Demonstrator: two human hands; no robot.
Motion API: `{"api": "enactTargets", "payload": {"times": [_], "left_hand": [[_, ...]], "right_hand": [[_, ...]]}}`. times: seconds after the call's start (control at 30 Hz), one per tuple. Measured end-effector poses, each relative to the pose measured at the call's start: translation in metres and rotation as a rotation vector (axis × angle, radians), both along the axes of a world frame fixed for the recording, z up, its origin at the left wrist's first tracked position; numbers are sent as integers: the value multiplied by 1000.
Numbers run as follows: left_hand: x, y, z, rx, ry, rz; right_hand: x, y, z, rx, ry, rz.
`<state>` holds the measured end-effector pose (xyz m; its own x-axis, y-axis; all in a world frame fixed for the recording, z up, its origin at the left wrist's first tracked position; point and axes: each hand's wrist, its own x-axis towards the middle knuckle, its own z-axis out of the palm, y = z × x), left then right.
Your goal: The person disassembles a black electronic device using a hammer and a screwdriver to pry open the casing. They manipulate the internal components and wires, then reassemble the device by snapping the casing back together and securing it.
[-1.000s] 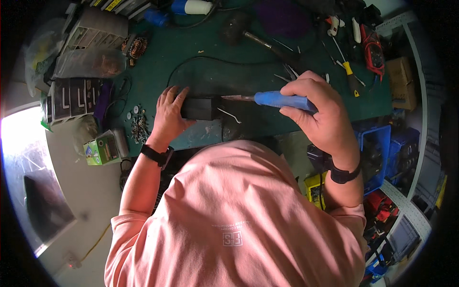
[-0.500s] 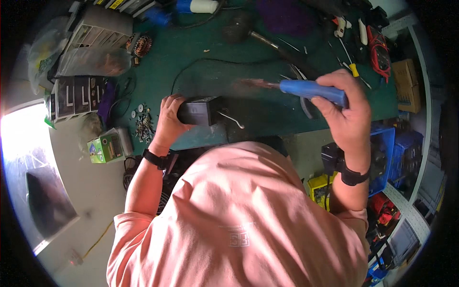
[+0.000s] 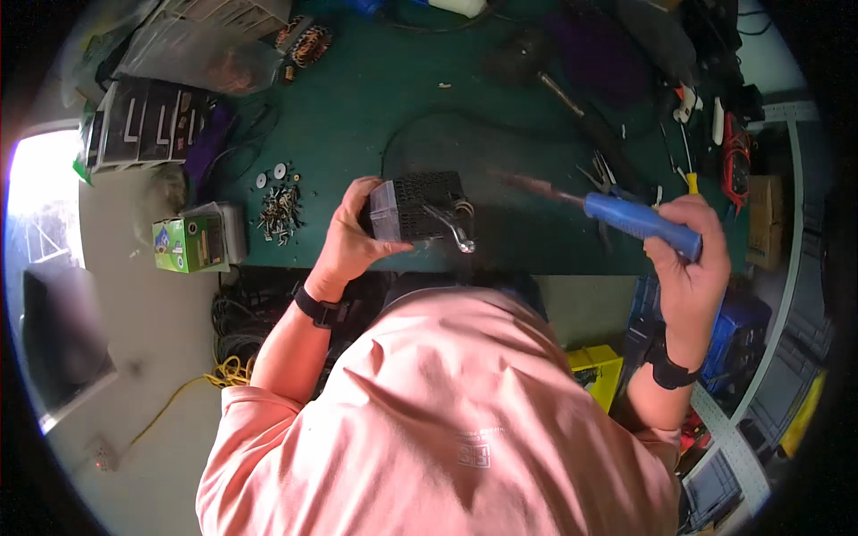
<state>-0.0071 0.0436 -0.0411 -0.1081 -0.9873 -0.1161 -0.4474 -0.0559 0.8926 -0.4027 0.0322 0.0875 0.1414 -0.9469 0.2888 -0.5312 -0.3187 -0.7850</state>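
By the tabletop's (image 3: 340,116) near edge, around its middle, the left hand (image 3: 349,246) grips a dark box (image 3: 416,201) by its left end, perforated face showing. The right hand (image 3: 693,259), nearer the right edge, is wrapped round a blue-handled tool (image 3: 630,223) (its brownish blade, blurred, points toward the box without touching). Small screws (image 3: 281,214) lie heaped toward the near left corner. Farther off, a red meter (image 3: 736,161) sits along the right edge, and a purple cloth (image 3: 603,58) lies beyond.

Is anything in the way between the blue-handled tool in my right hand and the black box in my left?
Nothing visible stands between the tool and the black box, just a gap. A pale wire sticks out at the box's right.
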Motion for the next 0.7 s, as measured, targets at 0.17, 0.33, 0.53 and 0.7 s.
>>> {"api": "enactTargets", "payload": {"times": [0.17, 0.33, 0.53, 0.7], "left_hand": [[4, 5, 1, -7, 45, -6], [6, 8, 8, -3, 28, -6], [5, 1, 18, -98, -61, -23], [-5, -16, 31, -219, -288, -161]], "right_hand": [[12, -3, 14, -23, 39, 71], [21, -5, 22, 4, 38, 76], [20, -3, 29, 3, 32, 90], [18, -8, 43, -71, 29, 116]]}}
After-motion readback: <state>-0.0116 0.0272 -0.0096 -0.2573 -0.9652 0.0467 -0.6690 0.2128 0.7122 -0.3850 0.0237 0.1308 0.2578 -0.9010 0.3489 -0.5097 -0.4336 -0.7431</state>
